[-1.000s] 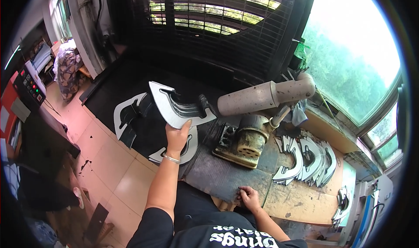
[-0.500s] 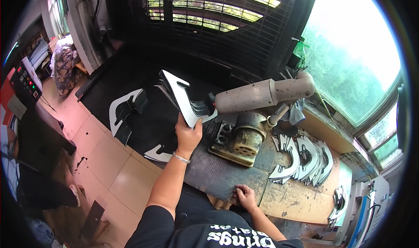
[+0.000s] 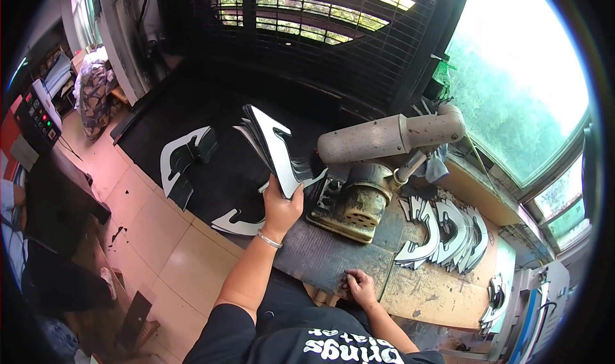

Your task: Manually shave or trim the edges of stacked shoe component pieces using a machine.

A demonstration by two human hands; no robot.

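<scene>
The left hand (image 3: pixel 280 205), wearing a thin bracelet at the wrist, is raised over the near edge of the dark rubber mat (image 3: pixel 320 261), its fingers clamped around the lower end of a fanned stack of flat curved cut pieces (image 3: pixel 272 147), pale on one face and black on the other. The stack stands nearly upright, tilted to the left, just left of the worn bench machine (image 3: pixel 359 200) with its cylindrical grey housing (image 3: pixel 384 136). The right hand (image 3: pixel 360 287) rests low on the front edge of the wooden bench (image 3: pixel 423 297), fingers curled together against the mat's edge; whether they pinch anything cannot be told from this angle. On the bench to the right of the machine lies an overlapping row of similar curved pieces (image 3: pixel 442 232). On the black floor sheet (image 3: pixel 224 165) to the left lie a horseshoe-shaped pale piece (image 3: pixel 182 162) and another curved piece (image 3: pixel 234 223) near the tiled floor (image 3: pixel 154 236).
</scene>
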